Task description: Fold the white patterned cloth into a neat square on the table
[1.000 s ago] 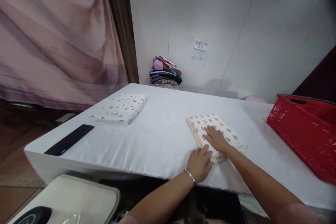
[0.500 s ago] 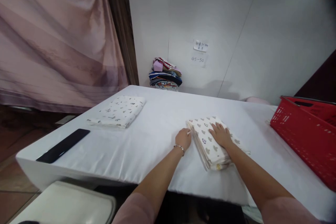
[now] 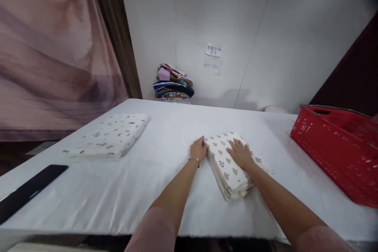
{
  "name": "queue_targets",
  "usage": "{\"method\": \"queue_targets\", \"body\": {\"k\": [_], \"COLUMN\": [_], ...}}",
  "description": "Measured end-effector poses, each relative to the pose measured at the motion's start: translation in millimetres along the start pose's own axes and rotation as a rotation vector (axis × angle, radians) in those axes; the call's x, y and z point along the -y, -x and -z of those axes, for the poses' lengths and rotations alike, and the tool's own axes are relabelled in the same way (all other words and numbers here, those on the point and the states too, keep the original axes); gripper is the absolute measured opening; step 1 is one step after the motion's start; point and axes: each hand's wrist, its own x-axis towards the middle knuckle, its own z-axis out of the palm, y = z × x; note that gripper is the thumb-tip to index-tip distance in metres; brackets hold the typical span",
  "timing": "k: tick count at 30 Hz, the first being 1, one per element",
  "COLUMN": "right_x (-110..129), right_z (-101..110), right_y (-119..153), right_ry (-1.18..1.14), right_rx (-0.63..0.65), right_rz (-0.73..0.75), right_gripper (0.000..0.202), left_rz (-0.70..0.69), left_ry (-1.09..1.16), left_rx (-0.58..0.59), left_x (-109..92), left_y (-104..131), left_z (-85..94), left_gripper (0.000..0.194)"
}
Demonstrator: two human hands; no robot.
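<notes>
A folded white cloth (image 3: 226, 159) with grey mouse-head prints lies in several layers on the white-covered table in front of me. My left hand (image 3: 199, 149), a bracelet at its wrist, is closed at the cloth's far left corner; its fingertips are partly hidden behind the edge. Flat on top of the cloth, toward its right side, rests my right hand (image 3: 240, 154) with fingers spread. Farther left lies a second folded white cloth (image 3: 115, 134) with small scattered dark prints, apart from both hands.
A red plastic basket (image 3: 333, 149) stands on the right of the table (image 3: 165, 189). A black phone-like slab (image 3: 32, 189) lies at the front left. Behind the far edge, a stack of folded fabrics (image 3: 174, 84) rests against the wall beneath paper notes (image 3: 213, 50).
The view has turned a little to the right. My left hand has shifted along the cloth's edge to its far corner. The right hand stays flat on top.
</notes>
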Motion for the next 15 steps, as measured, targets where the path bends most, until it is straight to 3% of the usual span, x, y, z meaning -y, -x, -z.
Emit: {"method": "queue_targets", "body": {"k": [9,15], "right_x": [3.4,4.6], "right_z": [4.3,7.1], "right_y": [0.7,2.2], "right_ry": [-0.023,-0.020], "right_rx": [0.024,0.007], "right_rz": [-0.018,-0.010], "right_gripper": [0.054,0.054], "left_rz": [0.010,0.039], "left_ry": [0.051,0.005], "left_rx": [0.061,0.005], "left_x": [2.3,-0.3], "left_y": [-6.9,-11.1], "left_z": [0.9,-2.9], "left_gripper": [0.065,0.051]}}
